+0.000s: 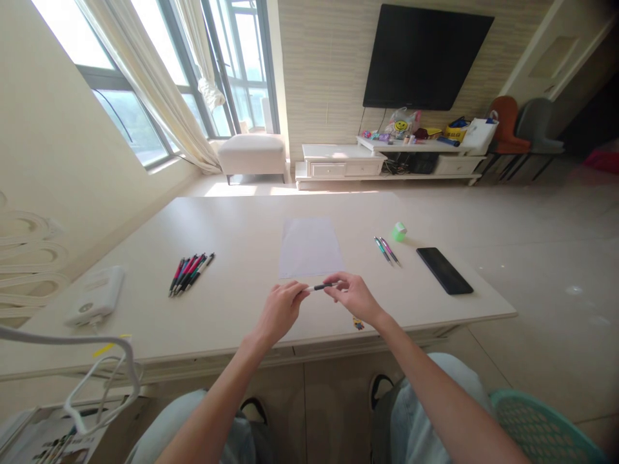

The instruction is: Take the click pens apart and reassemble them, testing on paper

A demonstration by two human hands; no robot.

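Between my two hands a pen (319, 287) with a white barrel and a dark grip lies level above the near part of the table. The white end is pinched in the fingers of my left hand (283, 308). My right hand (355, 296) has its fingers closed around the dark end, hiding the tip. Just beyond the hands, a blank white sheet of paper (311, 248) lies flat. A bunch of several pens (190, 274) rests to the left. Two more pens (387, 251), one green and one purple, lie side by side to the right.
A small green-and-white container (399, 232) stands behind the two pens, and a black phone (443, 270) lies at the right. A small yellow figure (358, 323) is near the front edge. At left sits a white power box (97, 296) with a cable. A green basket (541, 425) stands on the floor.
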